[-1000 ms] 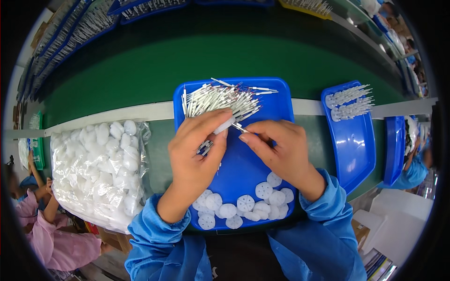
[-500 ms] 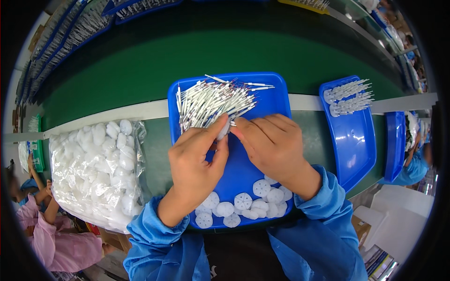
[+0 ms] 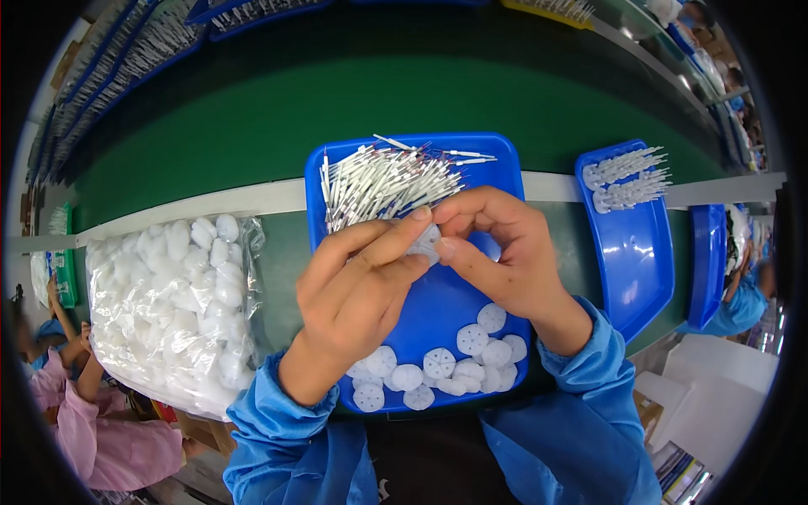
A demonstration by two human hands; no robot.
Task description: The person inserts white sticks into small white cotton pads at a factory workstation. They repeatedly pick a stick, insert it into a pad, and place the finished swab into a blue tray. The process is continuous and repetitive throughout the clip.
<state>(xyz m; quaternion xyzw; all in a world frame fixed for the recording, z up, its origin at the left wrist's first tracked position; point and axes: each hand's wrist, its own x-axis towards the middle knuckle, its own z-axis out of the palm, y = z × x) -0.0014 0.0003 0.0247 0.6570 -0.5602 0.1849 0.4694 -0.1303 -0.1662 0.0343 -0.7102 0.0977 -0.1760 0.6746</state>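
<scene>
Left hand (image 3: 358,290) and right hand (image 3: 505,248): now meeting over the blue tray (image 3: 505,172), fingertips pinching one white slotted disc (image 3: 425,240) between them, where a second ago they were picking among the thin white rods (image 3: 383,181) heaped at the tray's far end; a part appears to be going into the disc, though no rod is showing in either grip. Loose white discs (image 3: 438,366) are lying along the tray's near edge. A clear bag of discs (image 3: 168,303) is resting to the left; a second blue tray (image 3: 631,252) bearing finished pieces is sitting to the right.

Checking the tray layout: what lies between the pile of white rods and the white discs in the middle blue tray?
Head view: both hands, left hand and right hand, pinching one disc over bare tray.
</scene>
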